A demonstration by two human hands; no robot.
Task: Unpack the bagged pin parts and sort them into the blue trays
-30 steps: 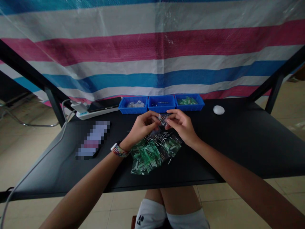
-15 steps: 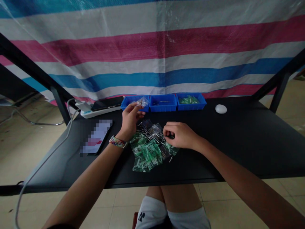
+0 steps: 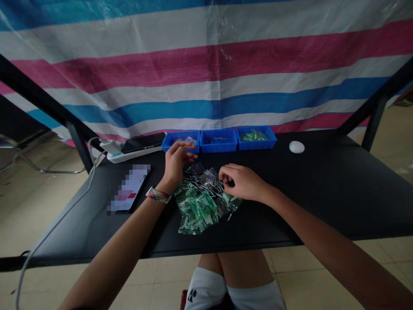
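Observation:
My left hand (image 3: 177,162) is over the front edge of the left blue bin (image 3: 166,141), fingers apart and holding nothing that shows. Inside that bin, just past the fingertips, lies a small clear plastic bag (image 3: 190,140), partly hidden by my hand. My right hand (image 3: 240,181) has its fingers curled together at the right side of the heap; what they hold, if anything, is hidden. The heap between my hands has loose thin metal pins (image 3: 201,180), clear bags and bags of green plastic pieces (image 3: 198,211).
The middle blue bin (image 3: 218,147) holds a few metal pins, the right blue bin (image 3: 273,140) green pieces. A phone (image 3: 130,189) lies left, near a power strip (image 3: 135,154) with another phone (image 3: 145,141) on it. A white mouse (image 3: 297,147) sits right. Striped sheeting (image 3: 213,90) hangs behind.
The clear bag has left my left fingers and dropped into the left bin. My right hand has barely moved, staying curled by the heap. The view has shifted slightly.

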